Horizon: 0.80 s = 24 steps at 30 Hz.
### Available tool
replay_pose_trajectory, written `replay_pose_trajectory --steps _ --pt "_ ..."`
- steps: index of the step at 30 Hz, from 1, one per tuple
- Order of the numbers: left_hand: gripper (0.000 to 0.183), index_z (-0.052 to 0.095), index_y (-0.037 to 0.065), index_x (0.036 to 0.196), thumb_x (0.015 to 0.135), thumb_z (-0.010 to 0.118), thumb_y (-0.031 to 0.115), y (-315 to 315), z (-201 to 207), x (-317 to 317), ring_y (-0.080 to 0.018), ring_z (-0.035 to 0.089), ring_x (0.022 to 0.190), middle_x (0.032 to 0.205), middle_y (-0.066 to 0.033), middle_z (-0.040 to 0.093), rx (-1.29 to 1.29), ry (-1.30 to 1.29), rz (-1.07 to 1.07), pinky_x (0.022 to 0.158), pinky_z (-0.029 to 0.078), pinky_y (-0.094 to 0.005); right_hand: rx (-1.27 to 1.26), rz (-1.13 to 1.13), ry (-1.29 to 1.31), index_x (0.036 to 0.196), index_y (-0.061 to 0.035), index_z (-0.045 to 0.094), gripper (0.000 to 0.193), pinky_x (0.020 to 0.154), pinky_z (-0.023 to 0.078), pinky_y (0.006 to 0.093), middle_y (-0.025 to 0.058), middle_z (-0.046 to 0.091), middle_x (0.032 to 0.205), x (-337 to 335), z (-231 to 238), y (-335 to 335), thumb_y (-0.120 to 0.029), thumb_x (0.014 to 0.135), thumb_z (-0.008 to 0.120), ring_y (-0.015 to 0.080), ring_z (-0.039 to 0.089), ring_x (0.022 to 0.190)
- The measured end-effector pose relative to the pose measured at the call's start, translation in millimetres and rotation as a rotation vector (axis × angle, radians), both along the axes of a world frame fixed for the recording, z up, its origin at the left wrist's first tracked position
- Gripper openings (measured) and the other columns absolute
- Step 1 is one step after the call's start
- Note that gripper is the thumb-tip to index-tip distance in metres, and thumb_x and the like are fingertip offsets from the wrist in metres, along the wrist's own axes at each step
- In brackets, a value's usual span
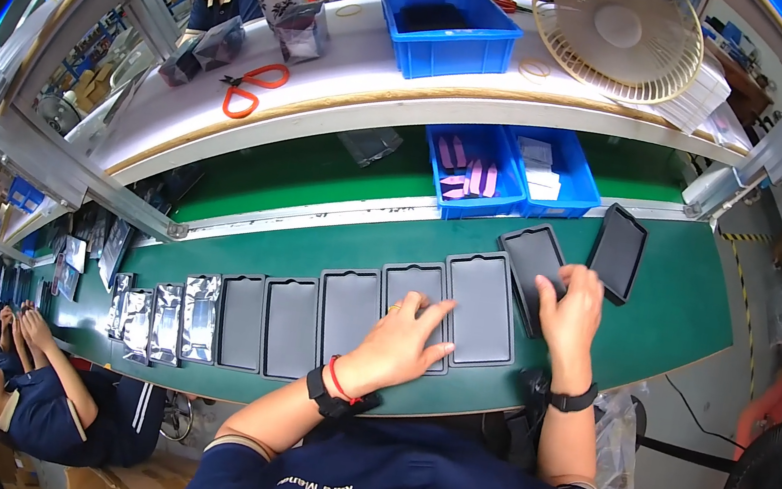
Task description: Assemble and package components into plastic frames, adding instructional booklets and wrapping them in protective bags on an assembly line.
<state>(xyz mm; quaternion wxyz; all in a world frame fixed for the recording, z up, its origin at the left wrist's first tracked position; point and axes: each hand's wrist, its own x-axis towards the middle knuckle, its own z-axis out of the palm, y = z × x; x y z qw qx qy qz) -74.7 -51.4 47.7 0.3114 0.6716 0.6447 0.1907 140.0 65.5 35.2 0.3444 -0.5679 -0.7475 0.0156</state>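
While my left hand (pixel 393 344) is splaying, unclenched, at the left rim of a dark tray (pixel 482 309) by the green surface's (pixel 667 326) near edge, long axis running near-to-far, my right hand (pixel 570 310) is curling over a slanted tray (pixel 527 250), far end pointing leftward; whether it's grasping, I can't tell. Room is lying toward the right edge, blue bins (pixel 482 210) beyond the far one.

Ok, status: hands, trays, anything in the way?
Left hand spread over tray row, near its right end. Right hand at slanted tray, grip unclear. Another tray to its right; no obstruction seen.
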Motion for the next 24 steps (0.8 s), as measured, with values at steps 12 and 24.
replay_pose_trajectory --steps 12,24 --pt "0.034 0.059 0.001 0.108 0.084 0.062 0.025 26.5 22.9 36.5 -0.0337 0.052 0.111 0.117 -0.0205 0.054 0.344 -0.036 -0.319 0.090 0.043 -0.0403 -0.092 -0.028 0.600 0.099 0.0041 0.055 0.020 0.072 0.049 0.0328 0.0154 0.063 0.088 39.5 2.7 1.9 -0.003 0.081 0.061 0.0236 0.062 0.080" --pt "0.017 0.043 0.006 0.082 0.093 0.053 0.014 90.8 9.5 106.6 -0.0066 0.053 0.056 0.070 -0.0019 0.055 -0.010 -0.895 -0.109 0.049 0.043 -0.0192 -0.397 0.326 0.856 0.083 -0.0006 0.057 0.009 0.064 0.044 0.0228 0.0009 0.056 0.078 43.9 20.7 -35.3 -0.003 0.080 0.065 0.0069 0.052 0.070"
